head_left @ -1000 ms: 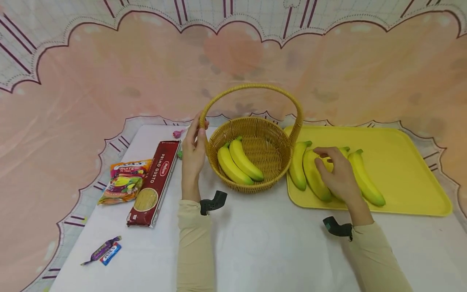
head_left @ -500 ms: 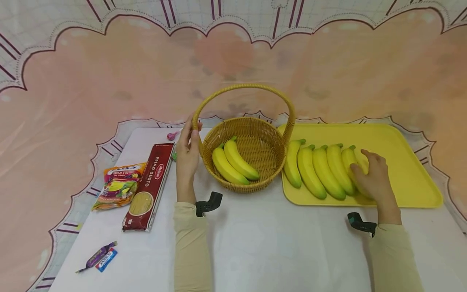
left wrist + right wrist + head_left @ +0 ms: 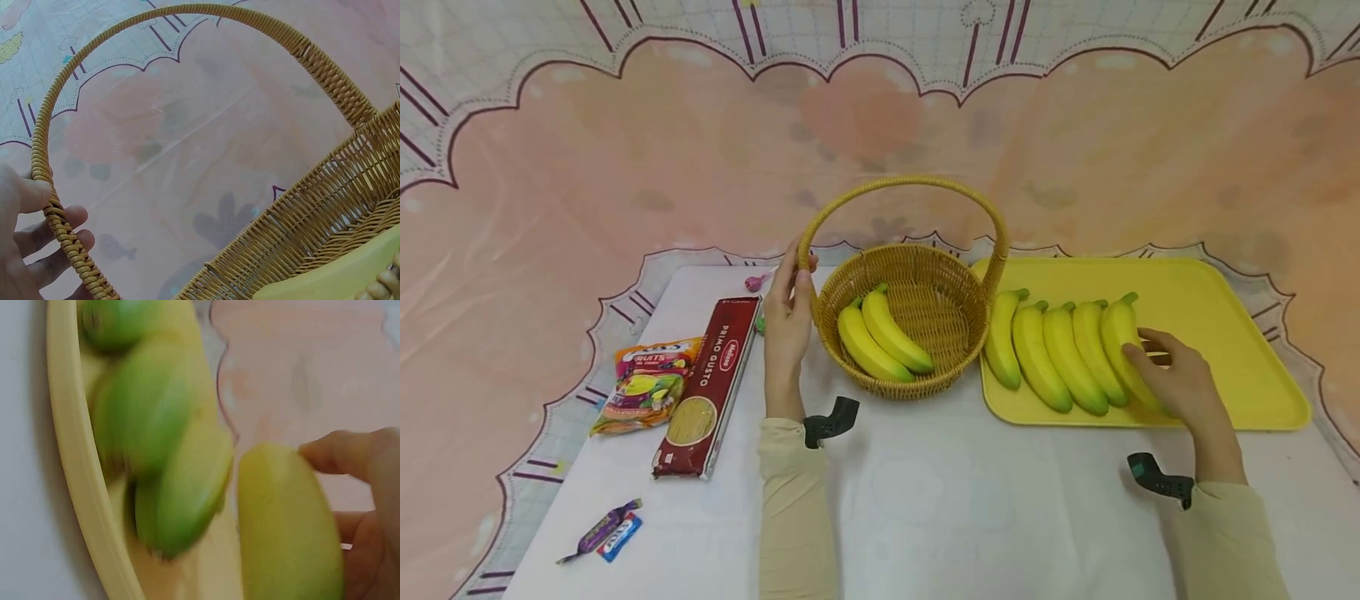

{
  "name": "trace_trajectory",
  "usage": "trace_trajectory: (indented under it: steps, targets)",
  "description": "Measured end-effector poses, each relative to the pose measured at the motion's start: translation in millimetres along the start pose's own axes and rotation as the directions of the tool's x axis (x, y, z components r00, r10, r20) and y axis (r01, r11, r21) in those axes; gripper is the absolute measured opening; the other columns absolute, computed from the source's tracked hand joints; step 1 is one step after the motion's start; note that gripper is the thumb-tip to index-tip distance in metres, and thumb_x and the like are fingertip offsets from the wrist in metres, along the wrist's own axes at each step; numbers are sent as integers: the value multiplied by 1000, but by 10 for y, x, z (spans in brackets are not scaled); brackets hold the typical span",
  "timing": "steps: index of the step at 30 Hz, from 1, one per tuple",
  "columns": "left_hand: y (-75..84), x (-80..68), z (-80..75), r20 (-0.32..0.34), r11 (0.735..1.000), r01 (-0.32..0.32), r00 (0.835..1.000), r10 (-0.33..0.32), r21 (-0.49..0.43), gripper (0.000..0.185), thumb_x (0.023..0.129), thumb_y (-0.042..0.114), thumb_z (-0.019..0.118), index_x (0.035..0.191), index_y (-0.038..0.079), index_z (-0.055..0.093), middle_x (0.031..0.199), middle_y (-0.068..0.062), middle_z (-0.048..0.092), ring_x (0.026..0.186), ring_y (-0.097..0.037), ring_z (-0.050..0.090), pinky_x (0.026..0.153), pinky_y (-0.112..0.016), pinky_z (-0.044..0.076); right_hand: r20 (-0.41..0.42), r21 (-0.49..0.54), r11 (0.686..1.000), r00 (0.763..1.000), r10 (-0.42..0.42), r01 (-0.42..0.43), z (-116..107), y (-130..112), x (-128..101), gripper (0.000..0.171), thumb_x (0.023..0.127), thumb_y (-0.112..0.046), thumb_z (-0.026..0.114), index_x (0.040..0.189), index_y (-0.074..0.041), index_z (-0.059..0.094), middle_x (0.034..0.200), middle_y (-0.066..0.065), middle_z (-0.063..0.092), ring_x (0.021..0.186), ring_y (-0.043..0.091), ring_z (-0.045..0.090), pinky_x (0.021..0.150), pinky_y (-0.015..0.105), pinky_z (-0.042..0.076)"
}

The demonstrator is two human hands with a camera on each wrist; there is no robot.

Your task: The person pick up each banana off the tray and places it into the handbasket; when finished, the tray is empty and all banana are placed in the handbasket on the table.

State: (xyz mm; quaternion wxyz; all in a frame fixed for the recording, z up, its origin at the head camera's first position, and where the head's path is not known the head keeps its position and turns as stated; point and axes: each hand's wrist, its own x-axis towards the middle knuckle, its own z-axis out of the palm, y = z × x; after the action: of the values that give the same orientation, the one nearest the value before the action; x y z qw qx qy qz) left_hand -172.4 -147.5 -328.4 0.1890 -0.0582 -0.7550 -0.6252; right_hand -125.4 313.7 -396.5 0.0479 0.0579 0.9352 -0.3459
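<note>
My left hand (image 3: 787, 325) grips the left side of the tall handle (image 3: 59, 219) of a round wicker basket (image 3: 955, 287). In the left wrist view the thumb and fingertips meet around the woven strand. Two bananas (image 3: 895, 329) lie side by side in the basket's left half. At the right, several bananas (image 3: 1041, 358) lie in a slanting row on a yellow tray (image 3: 1225, 333). My right hand (image 3: 1183, 375) pinches the rightmost banana (image 3: 1120, 325), covering part of it. In the right wrist view this banana (image 3: 281, 519) stands apart from its neighbours, fingers (image 3: 340, 453) against its side.
Left of the basket lie a red spaghetti pack (image 3: 707, 387), an orange candy bag (image 3: 647, 383) and a pink lollipop (image 3: 754, 283). Two small wrapped sweets (image 3: 606, 533) sit nearer the front. The tray's left edge lies close to the basket. A patterned cloth hangs behind.
My right hand moved right across the banana row, then took hold of the rightmost banana, whose stem end has shifted slightly. The left hand stays on the basket handle.
</note>
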Motion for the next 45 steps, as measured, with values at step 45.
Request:
trace_trajectory:
  steps: [45]
  targets:
    - [-653, 160, 214, -96, 951, -262, 964, 248, -163, 40, 103, 16, 31, 140, 4, 37, 92, 2, 43, 83, -14, 40, 78, -29, 33, 116, 47, 921, 914, -389, 387, 1263, -1979, 721, 50, 95, -38, 52, 135, -7, 49, 131, 13, 56, 115, 31, 57, 93, 45, 46]
